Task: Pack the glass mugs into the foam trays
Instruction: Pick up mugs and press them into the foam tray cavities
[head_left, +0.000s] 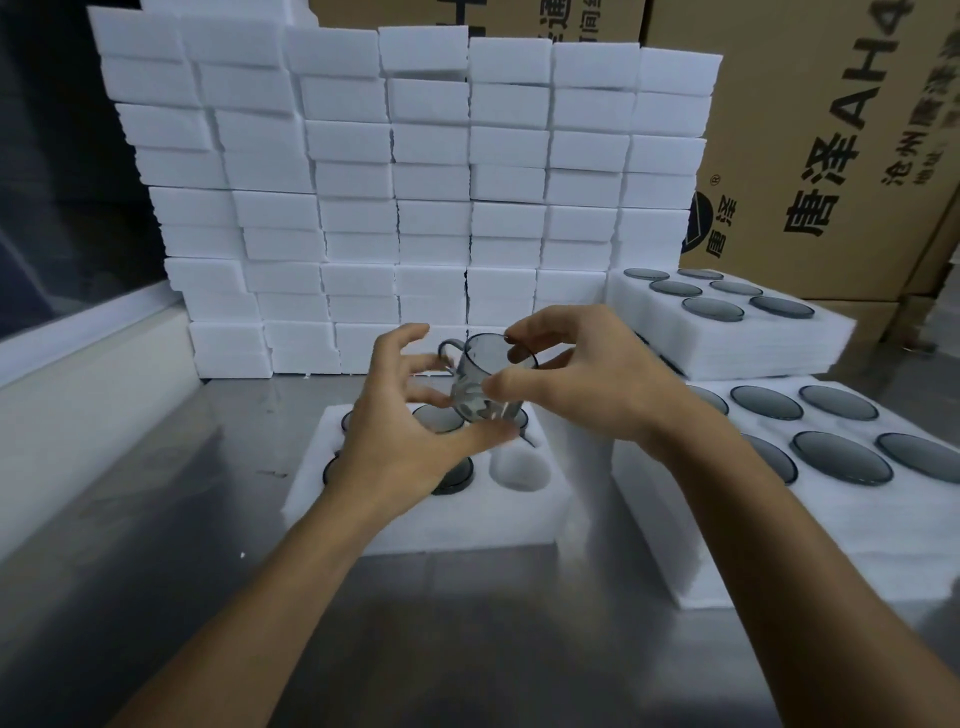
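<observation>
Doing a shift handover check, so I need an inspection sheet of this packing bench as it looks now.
Surface: metal bench, scuffed.
Job's things: glass mug held over foam tray; one cavity open, others seen hold mugs.
Clutter: filled trays stacked at right.
Hands: left hand grips the mug's base; right hand pinches its rim.
Cables: nothing seen.
Surroundings: foam block wall, cardboard cartons behind.

From my remote seat this reads as a packing area in a warehouse or factory: a steel bench (156, 519), a tall wall of stacked white foam blocks (395, 182), printed cardboard cartons (831, 130) behind, and foam trays (769, 338) filled with grey glass mugs (841, 457).
</observation>
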